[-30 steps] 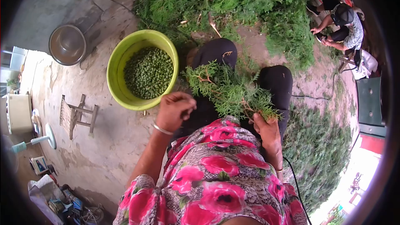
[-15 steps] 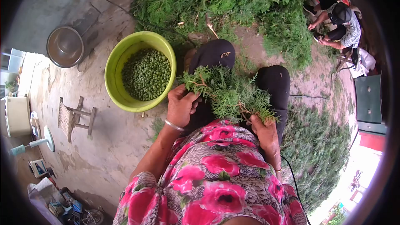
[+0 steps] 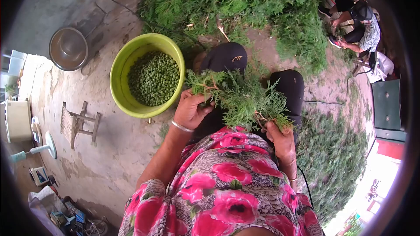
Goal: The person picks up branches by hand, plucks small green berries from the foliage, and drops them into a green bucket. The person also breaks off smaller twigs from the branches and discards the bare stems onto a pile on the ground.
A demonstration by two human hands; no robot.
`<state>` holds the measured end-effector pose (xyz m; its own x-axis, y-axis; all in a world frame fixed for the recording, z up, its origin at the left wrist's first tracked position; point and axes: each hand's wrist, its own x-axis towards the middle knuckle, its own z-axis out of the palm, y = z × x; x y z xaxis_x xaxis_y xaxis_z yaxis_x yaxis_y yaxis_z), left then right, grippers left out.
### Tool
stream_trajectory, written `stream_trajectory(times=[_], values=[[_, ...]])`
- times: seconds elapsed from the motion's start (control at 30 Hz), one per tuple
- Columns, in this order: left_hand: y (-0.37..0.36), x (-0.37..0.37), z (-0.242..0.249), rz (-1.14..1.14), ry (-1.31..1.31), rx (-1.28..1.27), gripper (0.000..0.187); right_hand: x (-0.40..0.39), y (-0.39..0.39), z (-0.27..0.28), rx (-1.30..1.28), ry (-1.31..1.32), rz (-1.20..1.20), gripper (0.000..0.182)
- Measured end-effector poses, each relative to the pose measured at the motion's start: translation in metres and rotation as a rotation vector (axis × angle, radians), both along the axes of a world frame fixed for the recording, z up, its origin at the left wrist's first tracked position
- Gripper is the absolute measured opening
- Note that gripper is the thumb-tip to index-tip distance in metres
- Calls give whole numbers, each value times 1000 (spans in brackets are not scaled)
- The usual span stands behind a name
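A green leafy branch [image 3: 249, 98] lies across between my two hands, over my dark-clad knees. My left hand [image 3: 192, 109], with a bracelet at the wrist, pinches at the branch's left end. At its right end, my right hand [image 3: 281, 140] is closed round the stem. The yellow-green tub [image 3: 117, 76] stands on the ground just left of my left hand, and a heap of small round green pieces [image 3: 154, 78] fills its bottom.
Cut greenery [image 3: 236, 0] is piled ahead, with more greenery [image 3: 334, 161] at the right. A metal bowl [image 3: 68, 49] and a small stool [image 3: 81, 122] stand at the left. Another person [image 3: 365, 26] sits at the upper right, holding some greenery.
My right hand has shifted slightly right with the stem, and my left hand has turned a little at the branch. The other person's hands have moved together.
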<state>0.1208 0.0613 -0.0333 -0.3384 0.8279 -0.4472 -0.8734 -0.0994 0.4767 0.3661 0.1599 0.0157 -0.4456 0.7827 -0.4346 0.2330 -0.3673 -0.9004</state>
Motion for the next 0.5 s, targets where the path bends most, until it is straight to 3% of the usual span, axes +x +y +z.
stream_trajectory(times=[0.17,0.33,0.47,0.5], values=[[1,-1,13,22,44,-14,20,-3,0,9,-72,39,-48,7],[-10,-26,-8,1,237,-107,28,-1,1,7,6,-11,3,8],[-30,-57,-29,119,115,-181,12,5,5,1,67,-155,104,7],[-40,-74,-39,154,56,-182,10,10,7,3,34,-67,-3,8]])
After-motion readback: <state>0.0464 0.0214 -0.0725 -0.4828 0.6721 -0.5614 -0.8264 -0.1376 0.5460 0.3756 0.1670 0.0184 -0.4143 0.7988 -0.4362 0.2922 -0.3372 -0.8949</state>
